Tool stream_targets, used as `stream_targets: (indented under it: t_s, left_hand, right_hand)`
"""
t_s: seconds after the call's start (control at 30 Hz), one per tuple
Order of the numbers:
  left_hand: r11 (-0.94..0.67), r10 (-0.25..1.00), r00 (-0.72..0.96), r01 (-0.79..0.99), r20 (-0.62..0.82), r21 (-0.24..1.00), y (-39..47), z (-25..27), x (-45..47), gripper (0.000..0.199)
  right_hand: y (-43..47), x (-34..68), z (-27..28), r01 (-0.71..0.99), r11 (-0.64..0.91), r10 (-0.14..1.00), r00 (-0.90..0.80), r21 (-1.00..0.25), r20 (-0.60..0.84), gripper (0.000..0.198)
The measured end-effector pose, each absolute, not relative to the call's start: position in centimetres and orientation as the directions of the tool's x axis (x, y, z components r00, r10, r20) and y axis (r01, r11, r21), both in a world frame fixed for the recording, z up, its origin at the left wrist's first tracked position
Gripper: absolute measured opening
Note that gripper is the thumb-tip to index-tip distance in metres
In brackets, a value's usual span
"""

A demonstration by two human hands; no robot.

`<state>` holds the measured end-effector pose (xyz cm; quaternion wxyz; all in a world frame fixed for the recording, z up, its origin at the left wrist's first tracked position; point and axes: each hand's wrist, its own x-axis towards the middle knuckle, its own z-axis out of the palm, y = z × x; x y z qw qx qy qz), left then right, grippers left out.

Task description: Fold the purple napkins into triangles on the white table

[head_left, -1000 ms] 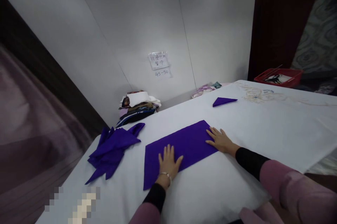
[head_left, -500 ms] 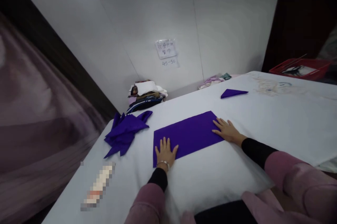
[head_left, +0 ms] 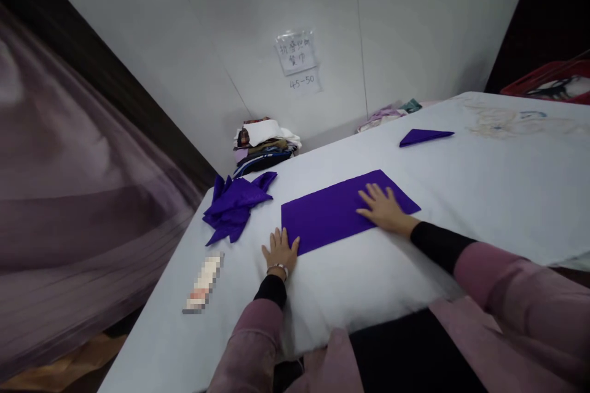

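Note:
A purple cloth (head_left: 327,211), folded into a flat rectangle, lies on the white-covered table in front of me. My left hand (head_left: 280,253) rests with fingers spread at its near left corner, partly on the white cover. Flat on the right part of the cloth lies my right hand (head_left: 382,207), its fingers apart. Neither hand grips anything. To the left is a loose, crumpled heap of purple cloth (head_left: 237,202). A purple cloth folded into a triangle (head_left: 424,136) lies farther back on the right.
A stack of folded clothes (head_left: 265,144) stands by the wall, below a paper sign (head_left: 297,55). More fabric (head_left: 387,115) lies at the table's back edge. A blurred-out flat object (head_left: 203,283) is on the left. At far right sits a red basket (head_left: 520,82).
My right hand has slid left from the cloth's right edge onto its surface. My left hand has shifted outward to the corner. The camera view has tilted downward.

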<state>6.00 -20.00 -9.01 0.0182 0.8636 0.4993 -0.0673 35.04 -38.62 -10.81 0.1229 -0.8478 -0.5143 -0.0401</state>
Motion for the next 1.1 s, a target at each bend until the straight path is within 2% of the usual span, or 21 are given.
stream_targets:
  t_s: [0.1,0.2,0.27,0.37,0.47,0.53,0.73,0.83,0.9,1.0,1.1]
  left_hand:
    - [-0.497,0.863,0.489,0.866,-0.130,-0.045,-20.1,-8.8,6.0,0.070]
    - [-0.502,0.861,0.495,0.864,-0.122,-0.043,-20.1,-8.7,5.9,0.069]
    - [-0.502,0.861,0.494,0.864,-0.124,-0.040,-20.1,-8.7,5.9,0.069]
    - [-0.498,0.862,0.490,0.867,-0.132,-0.031,-19.9,-8.9,5.8,0.071]
    - [-0.500,0.860,0.493,0.865,-0.133,-0.028,-19.9,-9.0,5.8,0.071]
    - [-0.503,0.859,0.496,0.863,-0.128,-0.034,-19.9,-9.1,5.8,0.070]
    - [-0.486,0.869,0.473,0.870,-0.145,-0.078,-19.9,-8.3,5.8,0.071]
    - [-0.491,0.869,0.483,0.868,-0.105,-0.070,-21.0,-7.5,7.5,0.073]
    - [-0.582,0.813,0.579,0.813,-0.068,-0.033,-22.7,-7.2,10.1,0.073]
    - [-0.763,0.645,0.763,0.646,-0.041,0.026,-26.3,-7.9,15.4,0.074]
    - [-0.846,0.525,0.851,0.524,-0.010,0.096,-29.3,-9.3,20.2,0.076]
  right_hand:
    - [-34.3,28.4,-9.9,0.949,-0.192,0.953,0.240,-0.250,0.182,0.078]
    - [-32.1,25.3,-9.7,0.949,-0.103,0.981,0.147,-0.297,0.130,0.080]
    - [-32.7,26.3,-10.0,0.941,-0.133,0.981,0.169,-0.311,0.092,0.081]
    - [-36.3,31.7,-10.5,0.918,-0.276,0.950,0.306,-0.284,0.068,0.081]
    - [-41.2,38.1,-11.1,0.847,-0.486,0.859,0.508,-0.215,0.060,0.083]
    - [-43.9,41.3,-11.6,0.801,-0.572,0.807,0.588,-0.175,0.055,0.082]
    - [-45.9,43.6,-12.9,0.797,-0.593,0.792,0.603,-0.117,0.093,0.079]
    - [-45.6,43.5,-13.3,0.803,-0.587,0.796,0.596,-0.106,0.108,0.078]
    - [-45.6,43.6,-13.5,0.800,-0.589,0.792,0.600,-0.115,0.112,0.079]
    - [-45.7,43.9,-13.9,0.795,-0.595,0.790,0.605,-0.113,0.101,0.079]
    - [-45.9,44.3,-14.5,0.812,-0.577,0.804,0.584,-0.092,0.114,0.077]
